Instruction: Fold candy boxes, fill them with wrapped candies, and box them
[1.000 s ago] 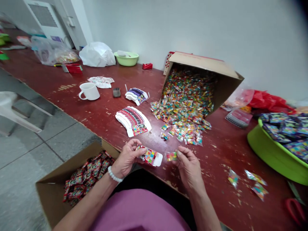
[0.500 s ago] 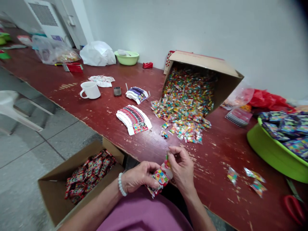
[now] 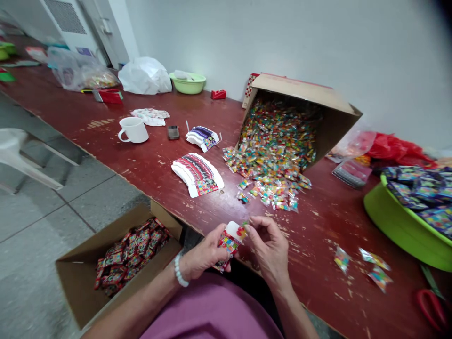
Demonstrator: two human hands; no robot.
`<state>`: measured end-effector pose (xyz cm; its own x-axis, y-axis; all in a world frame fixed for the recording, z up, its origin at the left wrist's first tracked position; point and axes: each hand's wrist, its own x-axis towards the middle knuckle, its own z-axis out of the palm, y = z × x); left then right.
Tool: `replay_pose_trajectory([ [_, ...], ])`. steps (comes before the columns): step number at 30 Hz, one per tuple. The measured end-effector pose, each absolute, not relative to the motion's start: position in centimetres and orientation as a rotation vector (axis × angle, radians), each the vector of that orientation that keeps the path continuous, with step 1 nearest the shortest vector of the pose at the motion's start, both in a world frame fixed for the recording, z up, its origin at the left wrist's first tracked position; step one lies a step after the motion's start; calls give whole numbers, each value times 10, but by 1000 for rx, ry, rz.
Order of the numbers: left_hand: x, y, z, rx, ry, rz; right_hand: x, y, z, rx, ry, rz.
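Note:
My left hand (image 3: 207,252), with a pale bead bracelet at the wrist, is closed around a small red printed candy box (image 3: 228,246). The box's white flap (image 3: 233,230) stands up at its top end. Between the thumb and fingers of my right hand (image 3: 269,245) is a small clear packet of colourful candies (image 3: 242,231), right beside the flap. Beyond my hands lies a fanned stack of flat red candy boxes (image 3: 197,175). A large heap of candy packets (image 3: 271,155) spills from a tipped cardboard carton (image 3: 339,122).
Left below the table edge, an open carton (image 3: 74,278) holds filled red boxes. A green basin (image 3: 391,226) with purple packs stands right, near red-handled scissors (image 3: 431,306) and loose packets (image 3: 342,259). A white mug (image 3: 136,130) and purple flat boxes (image 3: 202,137) lie farther back.
My left hand has turned the box more upright, so its white flap shows plainly. My right hand has shifted slightly right, still pinching the candy packet.

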<state>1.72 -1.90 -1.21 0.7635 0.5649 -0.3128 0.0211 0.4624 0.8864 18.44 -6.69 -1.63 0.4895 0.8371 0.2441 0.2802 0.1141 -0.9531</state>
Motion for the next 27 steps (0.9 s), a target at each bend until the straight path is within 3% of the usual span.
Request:
replay_pose_trajectory([
  [8, 22, -17, -4, 1214, 729, 385, 179, -65, -15, -1476, -1243, 533],
  [14, 24, -15, -7, 858, 731, 527, 181, -73, -12, -1493, -1331, 309],
  [27, 23, -19, -15, 759, 812, 602, 165, -71, -17, -1391, -1157, 866],
])
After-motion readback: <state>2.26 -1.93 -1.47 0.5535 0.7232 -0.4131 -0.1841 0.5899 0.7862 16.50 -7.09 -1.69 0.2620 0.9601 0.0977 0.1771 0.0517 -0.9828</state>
